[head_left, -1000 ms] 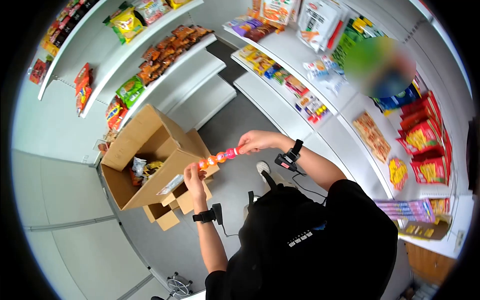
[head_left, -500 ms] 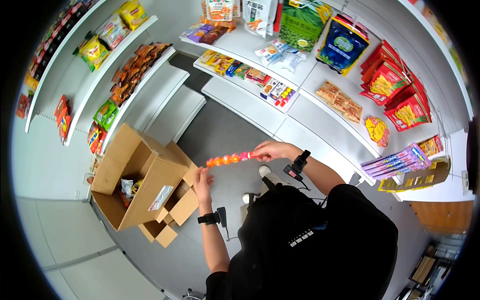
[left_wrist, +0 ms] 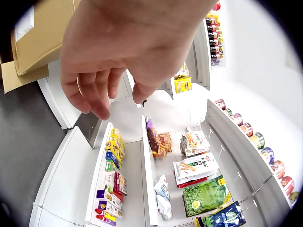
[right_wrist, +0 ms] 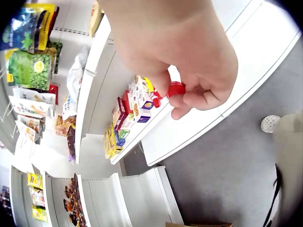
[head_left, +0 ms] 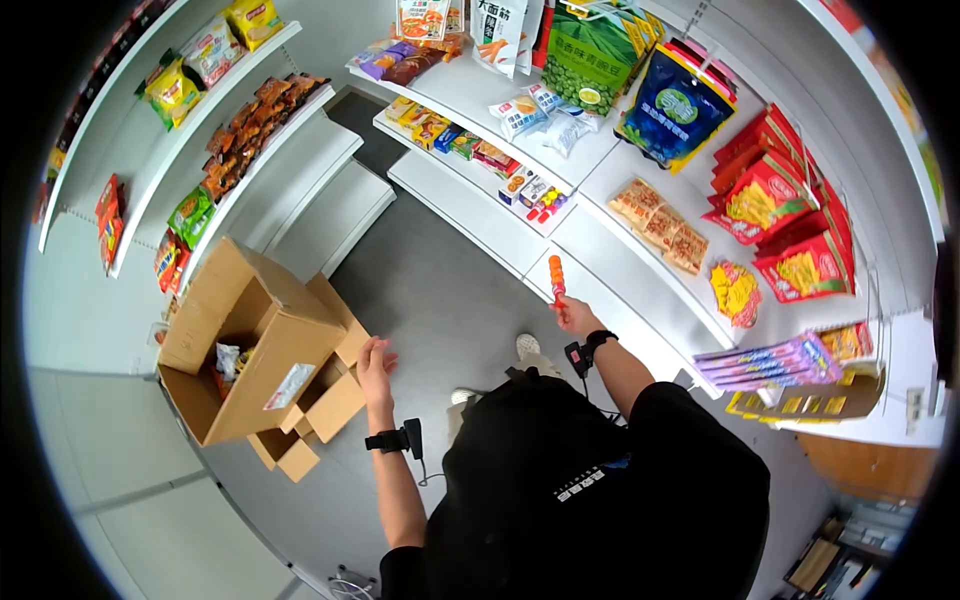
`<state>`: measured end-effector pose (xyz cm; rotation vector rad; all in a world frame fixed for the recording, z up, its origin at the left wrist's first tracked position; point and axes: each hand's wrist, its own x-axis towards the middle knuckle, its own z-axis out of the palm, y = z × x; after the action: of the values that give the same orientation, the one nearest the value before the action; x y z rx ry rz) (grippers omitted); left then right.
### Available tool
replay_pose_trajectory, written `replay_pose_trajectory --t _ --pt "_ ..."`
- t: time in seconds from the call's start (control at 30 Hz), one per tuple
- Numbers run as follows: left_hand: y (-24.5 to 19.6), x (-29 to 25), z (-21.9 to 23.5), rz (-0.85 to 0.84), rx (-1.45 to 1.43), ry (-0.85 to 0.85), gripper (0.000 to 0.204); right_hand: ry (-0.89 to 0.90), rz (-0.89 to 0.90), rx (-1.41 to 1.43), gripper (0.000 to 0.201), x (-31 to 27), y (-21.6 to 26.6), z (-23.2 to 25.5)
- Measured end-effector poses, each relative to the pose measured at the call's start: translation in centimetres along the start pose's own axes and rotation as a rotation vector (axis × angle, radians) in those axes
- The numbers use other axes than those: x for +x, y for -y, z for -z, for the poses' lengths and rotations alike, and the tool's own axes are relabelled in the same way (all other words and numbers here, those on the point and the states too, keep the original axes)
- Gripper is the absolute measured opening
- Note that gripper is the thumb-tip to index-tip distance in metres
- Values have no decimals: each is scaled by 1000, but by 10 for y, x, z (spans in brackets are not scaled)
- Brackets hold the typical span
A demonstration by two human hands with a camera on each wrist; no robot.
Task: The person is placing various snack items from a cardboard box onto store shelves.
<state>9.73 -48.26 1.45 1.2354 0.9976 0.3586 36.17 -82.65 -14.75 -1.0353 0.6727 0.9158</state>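
Note:
My right hand [head_left: 577,317] pinches the red end of an orange, beaded candy stick [head_left: 556,275], which points away from me towards the low shelf. In the right wrist view only its red cap [right_wrist: 176,90] shows between thumb and fingers; the hand hides the rest. Just beyond, at the lower shelf's end, lie similar beaded sticks [head_left: 546,206] with red ends. My left hand [head_left: 375,370] hovers near the cardboard box with nothing in it, its fingers [left_wrist: 94,94] loosely bent.
An open cardboard box [head_left: 310,370] with snack packs inside stands left, smaller cartons beside it. Shelves ahead hold small boxes [head_left: 430,130], a green pea bag [head_left: 595,60] and red fry packs [head_left: 770,200]. A chip shelf [head_left: 230,130] runs along the left.
My right hand has moved away from the left hand towards the low shelf. The candy stick has swung from lying across between the hands to pointing forward. The left hand has drawn left.

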Motion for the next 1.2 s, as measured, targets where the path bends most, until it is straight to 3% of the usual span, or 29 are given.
replay_pose_trajectory --t 0.13,0.23,0.3,0.37,0.43,0.53,0.9,1.1,1.2 --pt "27 2 -25 -14 -29 -25 41 48 -6 19 23 42 15 39" --pt "15 -16 -53 -7 -24 -118 39 -17 -51 101 24 57 37 36" --pt "18 -23 -69 12 -63 -176 38 102 539 -781 24 130 44 77" --pt "26 -31 -82 45 -96 -228 38 121 101 -137 23 149 64 74" --pt "34 -42 -93 87 -111 -279 38 113 472 -830 19 153 85 69" --pt "50 -57 -103 153 -116 -333 38 -83 -64 -56 30 139 124 25" --pt "84 -98 -106 336 -145 -523 34 -123 50 -52 40 229 155 5" --pt "77 -96 -112 307 -177 -545 33 50 81 22 41 225 158 -23" --pt "74 -97 -113 293 -196 -543 33 106 120 -79 36 210 155 -37"
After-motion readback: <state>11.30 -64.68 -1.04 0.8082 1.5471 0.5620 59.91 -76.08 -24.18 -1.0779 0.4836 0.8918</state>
